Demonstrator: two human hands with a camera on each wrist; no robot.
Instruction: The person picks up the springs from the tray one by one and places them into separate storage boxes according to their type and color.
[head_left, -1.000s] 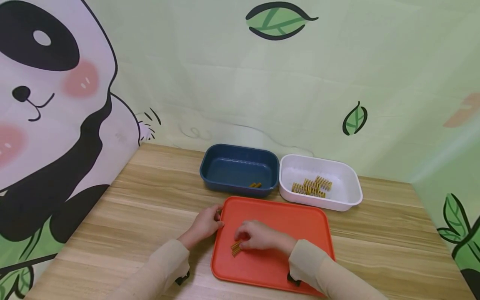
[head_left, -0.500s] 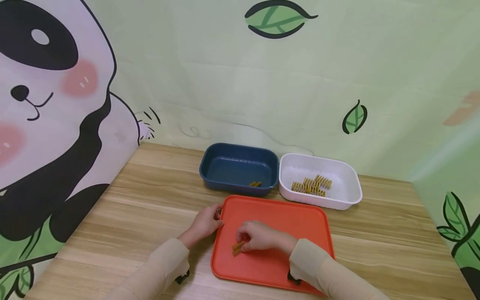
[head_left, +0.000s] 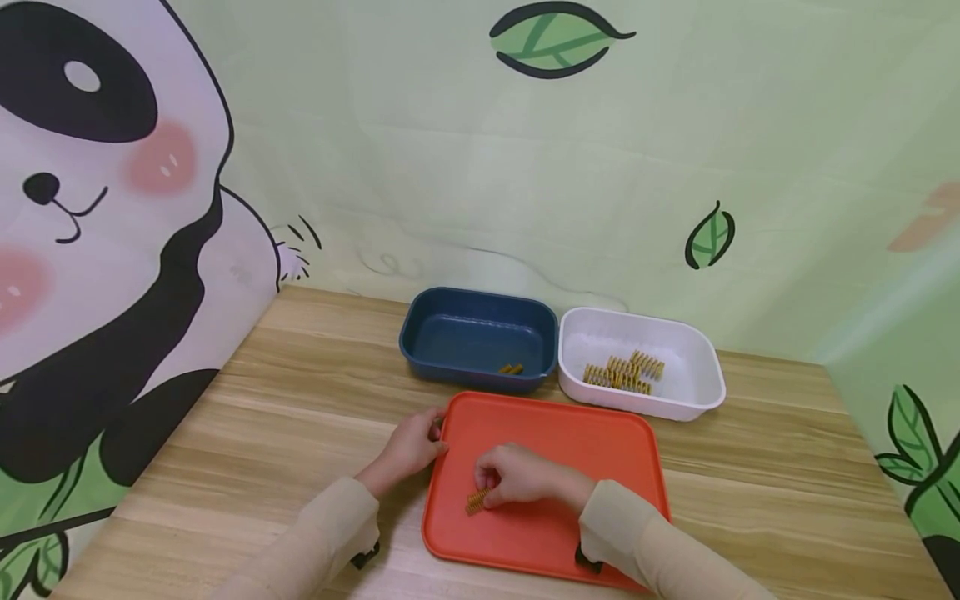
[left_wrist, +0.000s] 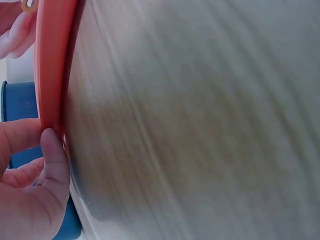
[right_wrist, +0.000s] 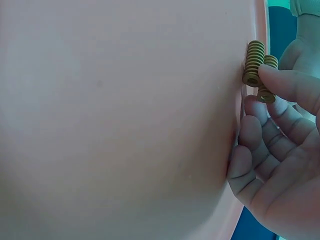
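Note:
My left hand (head_left: pixel 408 446) holds the left rim of the red tray (head_left: pixel 577 433); in the left wrist view its thumb and index finger (left_wrist: pixel 22 135) pinch the rim. Over the tray's left half, my right hand (head_left: pixel 517 475) pinches a small yellow-brown coil spring (right_wrist: pixel 269 95) between thumb and fingers. A second, similar spring (right_wrist: pixel 254 62) lies right alongside, by the thumb tip. From the head view the pair of springs (head_left: pixel 476 502) sits low at the tray surface, partly covered by the fingertips.
Behind the tray stands a dark blue bin (head_left: pixel 480 375) with a couple of short springs (head_left: pixel 512 369) in its near right corner. Touching its right side, a white bin (head_left: pixel 697 400) contains several longer, looser springs (head_left: pixel 622 375). A printed cloth wall (head_left: pixel 450 167) rises behind the wooden table (head_left: pixel 315 367).
The right hand has shifted slightly right and nearer, and the springs have moved a little with it. The left hand stays on the tray rim.

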